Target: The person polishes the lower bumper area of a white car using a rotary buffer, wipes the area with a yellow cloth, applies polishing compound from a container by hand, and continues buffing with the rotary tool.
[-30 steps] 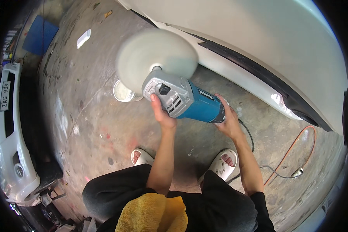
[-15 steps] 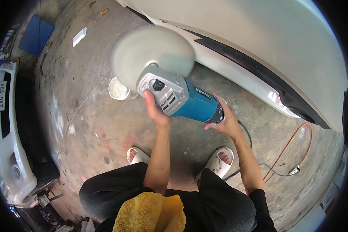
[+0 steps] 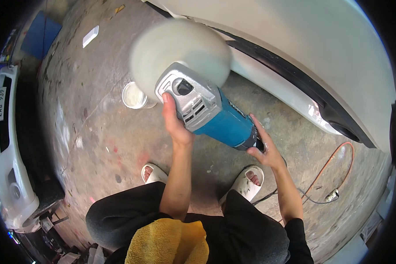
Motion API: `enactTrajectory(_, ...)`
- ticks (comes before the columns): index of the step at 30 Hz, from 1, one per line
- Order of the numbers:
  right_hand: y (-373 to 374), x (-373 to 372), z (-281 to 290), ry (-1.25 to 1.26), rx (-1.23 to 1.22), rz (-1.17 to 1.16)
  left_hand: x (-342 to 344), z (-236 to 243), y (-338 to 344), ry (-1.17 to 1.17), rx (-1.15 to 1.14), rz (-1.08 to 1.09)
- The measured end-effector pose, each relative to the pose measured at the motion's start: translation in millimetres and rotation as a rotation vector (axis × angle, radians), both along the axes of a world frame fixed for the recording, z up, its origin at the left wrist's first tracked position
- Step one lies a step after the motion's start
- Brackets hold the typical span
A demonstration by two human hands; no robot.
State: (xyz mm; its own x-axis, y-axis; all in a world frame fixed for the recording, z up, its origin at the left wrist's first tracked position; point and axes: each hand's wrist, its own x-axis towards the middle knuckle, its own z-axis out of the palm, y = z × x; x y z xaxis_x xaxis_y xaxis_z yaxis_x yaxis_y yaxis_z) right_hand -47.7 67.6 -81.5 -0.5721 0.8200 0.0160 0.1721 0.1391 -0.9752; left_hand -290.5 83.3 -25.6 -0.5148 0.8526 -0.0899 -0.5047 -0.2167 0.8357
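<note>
Between my hands is a blue and silver electric polisher (image 3: 224, 121), its large round whitish pad (image 3: 176, 50) blurred as if spinning. My left hand (image 3: 177, 121) is closed on the silver head, thumb lying along its upper face. My right hand (image 3: 267, 147) wraps round the dark rear end, where a cord runs out. The pad's right edge overlaps the white car bumper (image 3: 251, 72) in view; whether they touch I cannot tell. Its lower left edge hangs above a white bucket (image 3: 136, 95) on the floor.
A dark trim strip (image 3: 286, 81) runs along the white bumper at right. Another white bumper (image 3: 14, 187) with a plate stands at far left. An orange cord (image 3: 330, 163) joins a dark one on the concrete floor. A white tray (image 3: 90, 36) lies beyond the bucket. A yellow cloth (image 3: 167, 242) lies at my lap.
The polisher's rear end has swung a little toward me and right with my right hand, and its pad has shifted slightly farther off and right. Both hands keep their hold.
</note>
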Motion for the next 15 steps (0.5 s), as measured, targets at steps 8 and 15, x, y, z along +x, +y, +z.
enactTrajectory(8, -21, 14, 49, -0.095, -0.139, -0.007, 9, 25, -8, -0.071, -0.053, -0.032)
enactTrajectory(15, -52, 19, 92, -0.115, -0.187, -0.152, 13, 37, -16, 0.020, -0.110, -0.144)
